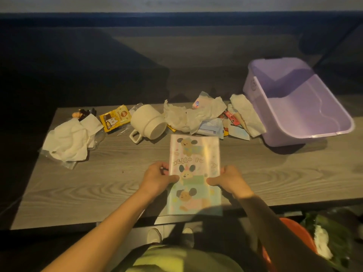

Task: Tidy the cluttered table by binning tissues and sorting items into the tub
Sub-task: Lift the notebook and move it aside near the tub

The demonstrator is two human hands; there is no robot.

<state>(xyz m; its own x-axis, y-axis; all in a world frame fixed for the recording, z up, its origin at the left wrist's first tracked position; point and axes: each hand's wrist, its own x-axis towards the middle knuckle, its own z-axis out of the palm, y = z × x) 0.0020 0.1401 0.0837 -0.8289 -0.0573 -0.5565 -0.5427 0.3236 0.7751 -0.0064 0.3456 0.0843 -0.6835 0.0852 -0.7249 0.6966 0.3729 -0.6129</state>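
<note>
A pastel cartoon notebook in a glossy cover is held over the table's front edge. My left hand grips its left side and my right hand grips its right side. An empty purple tub stands at the table's right. Crumpled tissues lie at the left, in the middle and against the tub. A white mug lies on its side behind the notebook. An orange bin with a green liner and a tissue inside sits on the floor at the lower right.
A yellow snack packet and a small toy lie at the back left. Several packets are heaped under the middle tissues. A clear plastic bag lies beneath the left tissue. The wooden table ends just before my feet.
</note>
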